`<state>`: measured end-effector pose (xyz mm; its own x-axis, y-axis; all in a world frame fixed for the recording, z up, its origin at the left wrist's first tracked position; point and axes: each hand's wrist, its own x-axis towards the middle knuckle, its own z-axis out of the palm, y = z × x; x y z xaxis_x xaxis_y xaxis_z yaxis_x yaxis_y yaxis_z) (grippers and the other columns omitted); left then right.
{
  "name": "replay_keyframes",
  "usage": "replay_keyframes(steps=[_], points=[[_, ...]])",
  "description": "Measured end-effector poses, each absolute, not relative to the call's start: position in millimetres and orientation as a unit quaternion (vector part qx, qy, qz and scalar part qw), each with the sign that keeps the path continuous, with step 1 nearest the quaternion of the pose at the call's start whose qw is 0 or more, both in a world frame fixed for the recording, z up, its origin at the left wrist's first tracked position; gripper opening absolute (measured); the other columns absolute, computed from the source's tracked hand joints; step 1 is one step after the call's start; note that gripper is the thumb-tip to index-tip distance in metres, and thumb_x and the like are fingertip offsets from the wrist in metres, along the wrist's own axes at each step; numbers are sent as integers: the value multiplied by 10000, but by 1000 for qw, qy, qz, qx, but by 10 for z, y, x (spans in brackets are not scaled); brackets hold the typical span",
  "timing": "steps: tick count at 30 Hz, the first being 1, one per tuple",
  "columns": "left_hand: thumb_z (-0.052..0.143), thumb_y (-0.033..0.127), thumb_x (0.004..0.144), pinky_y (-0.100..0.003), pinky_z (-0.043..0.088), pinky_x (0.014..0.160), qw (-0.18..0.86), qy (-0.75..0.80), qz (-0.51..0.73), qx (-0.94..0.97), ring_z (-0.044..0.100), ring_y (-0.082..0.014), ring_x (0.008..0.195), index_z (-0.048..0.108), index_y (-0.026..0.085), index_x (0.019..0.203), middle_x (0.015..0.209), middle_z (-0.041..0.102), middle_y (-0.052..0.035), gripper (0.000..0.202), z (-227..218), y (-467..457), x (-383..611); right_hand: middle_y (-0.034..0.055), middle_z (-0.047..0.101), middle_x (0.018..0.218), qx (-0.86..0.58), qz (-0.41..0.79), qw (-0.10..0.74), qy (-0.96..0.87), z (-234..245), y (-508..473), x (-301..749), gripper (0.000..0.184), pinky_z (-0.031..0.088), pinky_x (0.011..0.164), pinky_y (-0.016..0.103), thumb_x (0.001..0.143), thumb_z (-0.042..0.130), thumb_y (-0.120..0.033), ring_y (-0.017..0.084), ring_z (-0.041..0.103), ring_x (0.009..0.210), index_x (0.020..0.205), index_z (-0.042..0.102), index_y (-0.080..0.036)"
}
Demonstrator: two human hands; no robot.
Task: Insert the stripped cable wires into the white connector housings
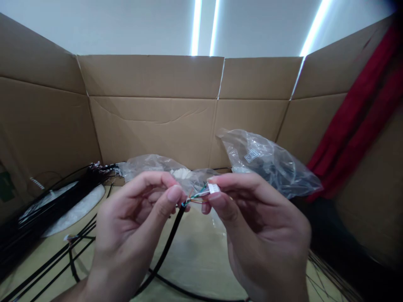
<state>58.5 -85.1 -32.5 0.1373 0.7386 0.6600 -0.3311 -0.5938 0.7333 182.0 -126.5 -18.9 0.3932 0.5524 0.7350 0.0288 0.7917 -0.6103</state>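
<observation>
A: Can you count the wires (195, 199) at the connector (213, 188)?
B: No, they're too thin, and the left hand (135, 230) hides where they meet the cable (166, 239).
A: And the label (252, 155) on the bag (270, 163)?
B: Too small to read. The bottom edge cuts off the cable's loop.

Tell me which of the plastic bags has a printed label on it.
The clear plastic bag on the right, with dark contents, has the printed label; the clear bag further left shows none.
</observation>
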Motion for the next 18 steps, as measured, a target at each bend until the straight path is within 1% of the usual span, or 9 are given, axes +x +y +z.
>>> replay_keyframes(steps=[3, 5, 7, 10, 14, 18], points=[[689, 246, 913, 19, 517, 698, 423, 163, 637, 623, 717, -3, 716, 768, 345, 917, 778, 768, 111, 127, -316, -848, 545, -50, 741, 657, -275, 166, 789, -524, -193, -1284, 1823, 121, 575, 579, 55, 728, 784, -80, 46, 690, 559, 762, 746, -189], [677, 261, 922, 11, 523, 738, 417, 143, 625, 644, 724, -10, 777, 781, 369, 943, 835, 780, 111, 152, -293, -853, 520, -39, 745, 671, -275, 193, 780, -528, -203, -1278, 1831, 98, 580, 582, 73, 741, 799, -121, 54, 687, 574, 775, 751, -200], [693, 251, 908, -19, 532, 795, 404, 125, 610, 670, 712, -27, 833, 798, 364, 901, 863, 773, 101, 154, -267, -862, 504, -38, 741, 681, -275, 229, 770, -529, -212, -1259, 1848, 79, 579, 581, 86, 767, 803, -162, 57, 680, 583, 799, 757, -217], [725, 217, 878, -62, 535, 855, 410, 119, 602, 675, 690, -48, 873, 797, 346, 850, 870, 748, 88, 151, -242, -870, 501, -32, 719, 676, -271, 280, 756, -526, -211, -1232, 1880, 89, 572, 567, 104, 755, 825, -178, 61, 654, 573, 804, 762, -217], [707, 235, 897, -61, 539, 781, 466, 114, 589, 651, 676, -43, 793, 767, 311, 839, 835, 720, 73, 112, -247, -845, 520, -25, 712, 665, -269, 338, 742, -513, -198, -1228, 1905, 92, 552, 572, 76, 761, 835, -223, 47, 646, 572, 802, 756, -201], [717, 281, 890, -59, 531, 711, 488, 130, 596, 624, 642, -52, 744, 744, 277, 828, 804, 689, 47, 68, -273, -814, 531, -30, 711, 661, -265, 349, 745, -502, -211, -1241, 1904, 105, 544, 576, 66, 767, 835, -235, 36, 634, 567, 806, 744, -197]])
